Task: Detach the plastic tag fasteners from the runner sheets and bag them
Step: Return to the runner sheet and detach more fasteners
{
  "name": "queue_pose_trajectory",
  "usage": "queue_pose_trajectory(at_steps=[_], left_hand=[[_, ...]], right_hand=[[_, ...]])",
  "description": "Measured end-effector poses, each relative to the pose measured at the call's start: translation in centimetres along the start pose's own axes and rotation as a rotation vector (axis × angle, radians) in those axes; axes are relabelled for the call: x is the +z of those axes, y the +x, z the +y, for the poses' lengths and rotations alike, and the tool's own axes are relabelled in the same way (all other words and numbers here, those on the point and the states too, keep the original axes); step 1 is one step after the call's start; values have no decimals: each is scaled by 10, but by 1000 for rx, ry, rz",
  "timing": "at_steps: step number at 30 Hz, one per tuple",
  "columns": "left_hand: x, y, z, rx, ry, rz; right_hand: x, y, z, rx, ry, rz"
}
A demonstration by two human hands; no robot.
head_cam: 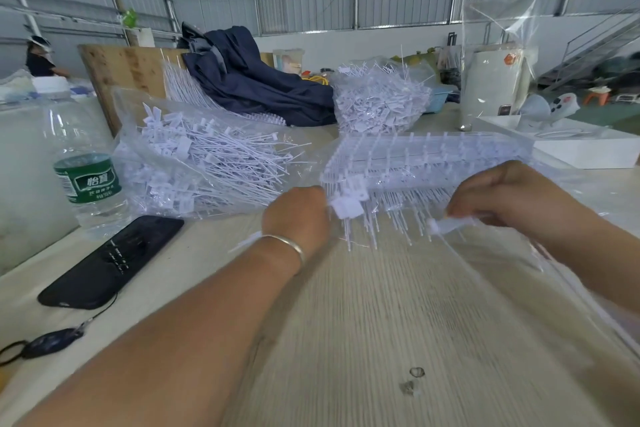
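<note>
Single head-worn wide-angle view, facing forward and down, close over the table (346,322)

- Even, bright daylight; shadows are soft and faint.
- Motion blur smears the lower centre and right of the frame.
- Wide-angle distortion bends the upper edges.
- Glare on the crinkled clear plastic bag (498,28), upper right.

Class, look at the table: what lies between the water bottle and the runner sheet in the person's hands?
In the head view, a clear bag full of loose fasteners lies between the water bottle and the runner sheet.
</note>
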State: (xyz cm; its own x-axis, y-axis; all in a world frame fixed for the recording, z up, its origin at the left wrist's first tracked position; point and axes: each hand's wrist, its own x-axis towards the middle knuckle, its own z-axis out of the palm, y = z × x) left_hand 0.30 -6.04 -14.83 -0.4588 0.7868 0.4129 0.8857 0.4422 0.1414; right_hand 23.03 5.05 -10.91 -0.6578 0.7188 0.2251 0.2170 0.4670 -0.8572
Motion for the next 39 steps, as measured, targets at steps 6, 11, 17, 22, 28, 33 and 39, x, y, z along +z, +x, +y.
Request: queue_pose_trajectory(at_steps=[6,11,17,22,28,33,39], left_hand=[[10,-12,32,162,-78,76],[15,-21,45,186,-261,57],[-4,-16,42,-89,-892,67],[-16,-20,44,-333,-1409,-328],[-16,-22,41,-424,-1493,-630],[-17,-24,43,-295,-1379,-635],[-13,-20,39,-321,-1462,-526]], right_hand=[[-1,6,15,-14,-125,141],[1,2,16,1,-122,103],[14,2,16,-53,-89,32],[20,1,15,-168,-78,-47],[22,1,16,-276,-107,-15],[24,1,16,-302,-118,-30],[19,1,16,-289,-80,-38]])
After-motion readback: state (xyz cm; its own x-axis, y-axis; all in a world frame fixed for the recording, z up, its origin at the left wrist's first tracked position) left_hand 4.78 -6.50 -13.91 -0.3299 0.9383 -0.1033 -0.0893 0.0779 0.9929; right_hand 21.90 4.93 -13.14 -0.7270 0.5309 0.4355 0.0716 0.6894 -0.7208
